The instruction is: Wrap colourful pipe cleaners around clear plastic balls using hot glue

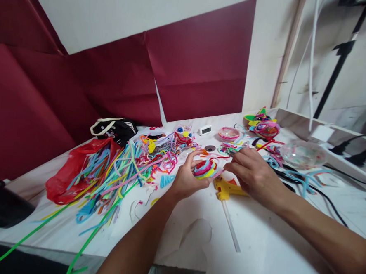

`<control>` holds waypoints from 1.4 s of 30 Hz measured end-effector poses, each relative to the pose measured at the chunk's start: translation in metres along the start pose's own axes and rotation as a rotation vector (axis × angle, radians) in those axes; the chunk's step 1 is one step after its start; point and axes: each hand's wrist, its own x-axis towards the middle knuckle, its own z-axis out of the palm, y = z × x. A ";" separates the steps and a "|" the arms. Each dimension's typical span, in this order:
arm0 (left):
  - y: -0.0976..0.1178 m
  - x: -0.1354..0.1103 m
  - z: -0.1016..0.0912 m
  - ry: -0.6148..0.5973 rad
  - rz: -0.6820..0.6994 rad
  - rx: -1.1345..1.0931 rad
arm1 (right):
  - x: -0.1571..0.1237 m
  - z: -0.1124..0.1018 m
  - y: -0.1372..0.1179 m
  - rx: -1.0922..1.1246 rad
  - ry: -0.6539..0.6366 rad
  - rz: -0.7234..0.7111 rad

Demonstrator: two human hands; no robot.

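Observation:
My left hand (186, 176) is closed round a small ball covered in coils of red, blue, pink and yellow pipe cleaner (206, 168). Just to the right, my right hand (253, 174) has its fingers pinched together close to the ball's edge. Whatever may be between those fingertips is too small to make out. A yellow hot glue gun (225, 188) lies under the hands, with a clear glue stick (231, 226) sticking out of it towards me.
Loose pipe cleaners (115, 174) spill from a red plastic bag (65, 183) on the left. Behind are a finished-looking pipe cleaner figure (183, 135), a white digital clock (205, 130) and clear bowls (228, 134). Black cables (327, 203) run along the right.

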 end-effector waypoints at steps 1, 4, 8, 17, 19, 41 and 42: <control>-0.001 0.000 0.000 0.002 -0.001 0.005 | 0.000 0.000 -0.001 -0.022 0.002 -0.013; 0.000 0.000 0.001 0.004 -0.024 -0.015 | 0.001 -0.001 -0.003 -0.065 0.001 -0.044; 0.004 0.002 0.000 0.017 -0.054 -0.042 | 0.000 0.003 0.004 0.074 0.027 0.029; -0.003 0.010 -0.012 0.123 -0.042 -0.177 | -0.012 0.018 0.022 0.269 -0.703 0.348; -0.002 0.011 -0.012 0.119 -0.023 -0.221 | -0.012 0.021 0.016 0.245 -0.786 0.312; 0.000 0.015 -0.017 0.344 0.068 -0.393 | -0.011 0.017 0.022 0.253 -0.283 0.275; 0.001 0.015 -0.017 0.339 0.074 -0.395 | -0.012 0.018 0.023 0.291 -0.232 0.274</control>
